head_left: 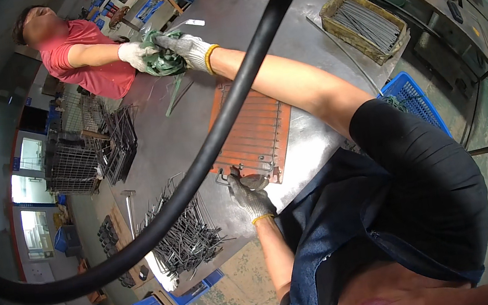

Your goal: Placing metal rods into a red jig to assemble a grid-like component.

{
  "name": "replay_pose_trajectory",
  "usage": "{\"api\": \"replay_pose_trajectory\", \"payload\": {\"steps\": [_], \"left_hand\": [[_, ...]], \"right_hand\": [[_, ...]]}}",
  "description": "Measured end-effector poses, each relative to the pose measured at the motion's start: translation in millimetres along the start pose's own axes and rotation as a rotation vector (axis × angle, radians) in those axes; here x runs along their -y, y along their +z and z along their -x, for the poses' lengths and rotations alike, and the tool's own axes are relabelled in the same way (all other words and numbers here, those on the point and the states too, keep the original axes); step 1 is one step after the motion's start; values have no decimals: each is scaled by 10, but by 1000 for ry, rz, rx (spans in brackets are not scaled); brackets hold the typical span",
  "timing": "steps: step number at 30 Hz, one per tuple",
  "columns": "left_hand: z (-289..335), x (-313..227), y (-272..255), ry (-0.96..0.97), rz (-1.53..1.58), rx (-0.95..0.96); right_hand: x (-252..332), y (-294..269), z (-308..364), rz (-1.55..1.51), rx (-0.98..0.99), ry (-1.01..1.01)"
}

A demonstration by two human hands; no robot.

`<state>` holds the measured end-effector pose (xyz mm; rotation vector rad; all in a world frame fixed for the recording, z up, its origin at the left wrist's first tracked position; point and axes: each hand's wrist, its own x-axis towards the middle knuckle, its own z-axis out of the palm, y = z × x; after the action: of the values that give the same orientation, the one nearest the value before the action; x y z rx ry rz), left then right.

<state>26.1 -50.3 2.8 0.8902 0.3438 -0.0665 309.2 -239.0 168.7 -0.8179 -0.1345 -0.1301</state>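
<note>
My right hand (190,47), in a grey-white work glove with a yellow cuff, stretches across the table and grips a tangled bundle of green strips (164,62). A co-worker's gloved hand (135,55) holds the same bundle from the other side. My left hand (249,197), gloved too, is closed around a bent metal rod (221,178) at the near left corner of an orange-brown board (240,137). Thin parallel rods and a wire frame lie on that board. Some fingertips of both hands are hidden.
Bent rods (184,236) are heaped at the table's left, near a hammer (130,209). Wire racks (79,154) stand beyond them. A bin of straight rods (363,26) sits far right, with a blue basket (412,100) below. A black hose (217,140) crosses the view.
</note>
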Motion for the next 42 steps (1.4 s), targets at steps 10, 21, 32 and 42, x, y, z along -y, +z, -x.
{"api": "replay_pose_trajectory", "payload": {"steps": [10, 21, 32, 42], "left_hand": [[39, -77, -267, 19, -37, 2], [250, -55, 89, 38, -272, 113], [-297, -171, -624, 49, -499, 223], [-317, -190, -586, 165, -1000, 90]], "right_hand": [[147, -601, 1152, 538, 78, -77], [2126, -3053, 4269, -1560, 69, 56], [2170, -4205, 7519, -3681, 1704, 204], [1975, -4742, 7475, -2941, 2355, -1470]]}}
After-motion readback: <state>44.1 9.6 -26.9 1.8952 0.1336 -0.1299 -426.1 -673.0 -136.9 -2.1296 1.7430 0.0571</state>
